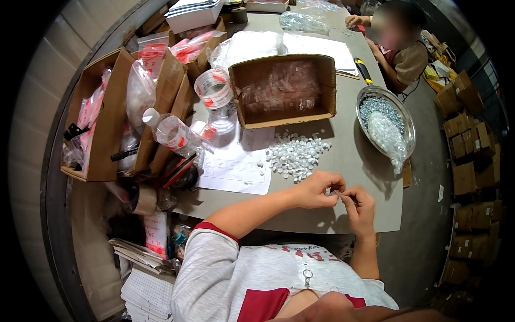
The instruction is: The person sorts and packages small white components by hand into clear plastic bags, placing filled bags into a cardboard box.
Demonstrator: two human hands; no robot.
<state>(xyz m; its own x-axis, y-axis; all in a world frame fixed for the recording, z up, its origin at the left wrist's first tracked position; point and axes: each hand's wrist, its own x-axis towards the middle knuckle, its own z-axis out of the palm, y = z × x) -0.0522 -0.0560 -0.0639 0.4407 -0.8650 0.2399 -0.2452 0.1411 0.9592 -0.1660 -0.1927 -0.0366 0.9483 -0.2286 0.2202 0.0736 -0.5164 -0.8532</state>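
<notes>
Near the table's front edge, my left hand [321,189] and my right hand [358,205] meet with fingertips pinched. Between them is a small clear plastic bag [337,193], mostly covered by the fingers; its contents are too small to tell. Just beyond my left hand lies a loose pile of small white plastic caps [296,155]. Behind the pile stands an open cardboard box [284,121], with many small clear bags [284,88] inside. To the right, a metal bowl [409,126] contains grey screws [382,110] and a knotted clear bag of white pieces [386,134].
Left of the pile are a printed sheet [236,174], a clear bottle [174,131] and a tape roll [213,88]. Cardboard bins [115,115] line the left side. A yellow-black knife [363,71] lies behind the bowl. Another person [405,59] sits at the far right.
</notes>
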